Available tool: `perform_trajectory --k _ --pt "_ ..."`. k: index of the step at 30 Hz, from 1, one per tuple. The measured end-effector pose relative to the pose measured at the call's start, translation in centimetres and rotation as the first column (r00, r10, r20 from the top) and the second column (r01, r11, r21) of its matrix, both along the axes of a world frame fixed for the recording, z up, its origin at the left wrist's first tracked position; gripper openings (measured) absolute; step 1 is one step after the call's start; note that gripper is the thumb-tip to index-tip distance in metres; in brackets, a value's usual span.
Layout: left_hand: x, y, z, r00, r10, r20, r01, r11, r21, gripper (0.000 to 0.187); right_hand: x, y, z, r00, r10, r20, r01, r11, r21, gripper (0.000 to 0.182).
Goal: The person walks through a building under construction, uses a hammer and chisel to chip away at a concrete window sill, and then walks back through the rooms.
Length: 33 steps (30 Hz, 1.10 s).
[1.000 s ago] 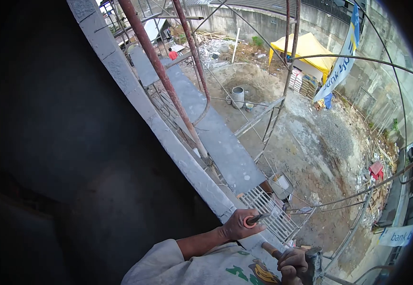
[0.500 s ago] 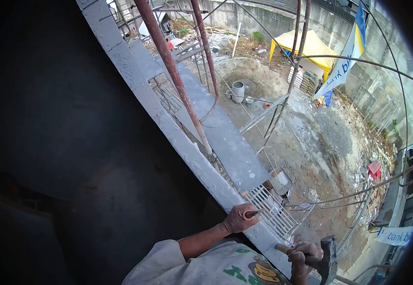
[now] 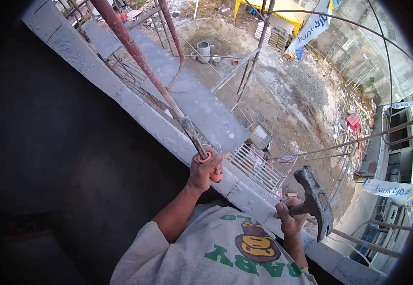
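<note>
My left hand (image 3: 203,172) is closed round the orange grip of a chisel (image 3: 197,140). The chisel's metal shaft points up and away, its flat end over the grey wall top (image 3: 142,118). Lower on the right, my right hand (image 3: 290,216) grips a hammer (image 3: 316,202) by its handle close to the dark, worn steel head. The hammer is held above the wall's outer side, apart from the chisel. My fingers hide part of both handles.
Rusty scaffold poles (image 3: 135,54) rise beyond the wall. A grey plank (image 3: 201,102) and a metal grating (image 3: 256,164) lie outside it, well above the ground. Below are a drum (image 3: 203,51), a yellow canopy (image 3: 289,16) and rubble. A dark drop (image 3: 73,175) lies inside.
My left hand has moved up and left, and the chisel has swung to point forward along the wall. My right hand has raised the hammer. The view has shifted.
</note>
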<state>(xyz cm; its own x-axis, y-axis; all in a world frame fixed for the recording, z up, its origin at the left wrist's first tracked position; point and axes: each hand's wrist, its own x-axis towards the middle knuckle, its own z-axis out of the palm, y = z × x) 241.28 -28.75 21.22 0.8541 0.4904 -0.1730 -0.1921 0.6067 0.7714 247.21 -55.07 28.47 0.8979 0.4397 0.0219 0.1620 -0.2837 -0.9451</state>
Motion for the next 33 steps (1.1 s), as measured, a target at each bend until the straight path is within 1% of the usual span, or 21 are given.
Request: perform_trajectory --k 2,4,5,6,8,9,12,13,14,16,18,20,21,22,24,25,28,29,30,32,33 --pt "-0.3 1.6 -0.2 0.999 0.005 -0.042 -0.009 0.997 -0.083 0.019 -0.1 0.4 0.1 0.999 -0.015 -0.05 0.014 1.0 -0.013 0.024" --pt "-0.1 2.7 -0.6 0.994 0.063 0.084 -0.023 0.911 -0.413 0.018 0.0 0.7 -0.4 1.0 0.007 -0.021 -0.01 0.989 -0.146 0.022" --pt "0.0 3.1 -0.3 0.994 0.092 0.063 -0.051 0.876 -0.48 0.022 -0.2 1.5 0.6 0.984 -0.012 -0.179 -0.013 0.99 -0.142 0.022" --pt "0.5 3.6 -0.3 0.993 0.097 0.068 -0.053 0.877 -0.478 0.022 -0.4 1.8 0.5 0.978 0.04 -0.205 -0.072 0.986 -0.15 0.02" --pt "1.7 4.8 0.0 0.96 0.272 0.063 -0.158 0.716 -0.68 0.025 -1.5 2.4 0.8 0.943 0.033 -0.332 -0.066 0.994 -0.09 0.019" --pt "2.2 5.4 0.5 0.949 0.313 0.047 -0.188 0.679 -0.71 0.03 -1.6 1.8 -0.1 0.951 0.068 -0.301 -0.124 0.977 -0.173 0.019" --pt "3.6 6.2 3.4 0.923 0.371 0.106 -0.179 0.655 -0.734 0.034 -0.9 2.1 0.2 0.953 0.275 -0.129 -0.291 0.947 -0.136 0.016" --pt "3.9 6.4 4.3 0.924 0.351 0.15 -0.126 0.652 -0.748 0.037 -0.3 1.8 0.3 0.952 0.307 -0.012 -0.304 0.937 -0.173 0.016" --pt "4.2 6.5 5.0 0.918 0.358 0.17 -0.12 0.661 -0.741 0.037 0.4 2.5 1.1 0.949 0.316 0.008 -0.31 0.936 -0.164 0.016" --pt "4.6 6.4 6.2 0.886 0.292 0.36 0.085 0.661 -0.746 0.041 1.8 4.3 3.6 0.843 0.333 0.423 -0.295 0.943 -0.155 0.027" --pt "4.7 5.0 8.0 0.883 0.272 0.382 0.113 0.668 -0.736 0.042 3.1 5.2 2.8 0.788 0.363 0.498 -0.312 0.932 -0.185 0.028" --pt "4.6 3.1 9.1 0.89 0.219 0.4 0.217 0.568 -0.794 0.043 4.0 6.4 1.0 0.803 0.396 0.446 -0.27 0.908 -0.319 0.031" --pt "4.8 3.0 9.0 0.902 0.217 0.374 0.165 0.626 -0.762 0.044 4.2 5.9 0.1 0.82 0.429 0.379 -0.33 0.895 -0.299 0.032" --pt "4.7 3.0 8.5 0.898 0.226 0.378 0.16 0.632 -0.758 0.044 3.7 5.5 0.0 0.814 0.436 0.384 -0.34 0.893 -0.294 0.032" --pt "4.4 3.0 7.6 0.917 0.29 0.274 0.019 0.653 -0.757 0.044 2.5 4.2 0.2 0.839 0.461 0.289 -0.359 0.868 -0.344 0.028" --pt "4.3 2.9 7.6 0.926 0.321 0.197 -0.055 0.632 -0.773 0.043 2.1 4.1 0.9 0.858 0.461 0.226 -0.386 0.87 -0.306 0.025" --pt "3.7 1.8 7.7 0.956 0.204 0.209 0.042 0.613 -0.789 0.043 3.0 5.5 1.0 0.864 0.454 0.215 -0.353 0.853 -0.383 0.023" --pt "3.5 1.8 7.1 0.97 0.164 0.18 0.035 0.638 -0.769 0.041 3.6 5.0 -0.4 0.897 0.423 0.131 -0.347 0.855 -0.385 0.017" --pt "3.3 1.8 6.4 0.98 0.121 0.158 0.034 0.682 -0.731 0.039 3.5 4.2 -1.0 0.892 0.43 0.142 -0.355 0.859 -0.369 0.017" --pt "1.5 0.8 5.8 0.999 0.039 0.022 -0.017 0.793 -0.609 0.033 3.0 3.0 -2.2 0.938 0.342 0.056 -0.318 0.914 -0.253 0.011" --pt "0.7 0.4 5.2 0.999 0.047 0.025 -0.023 0.797 -0.603 0.033 2.4 3.3 -0.1 0.921 0.321 0.222 -0.274 0.937 -0.218 0.012"
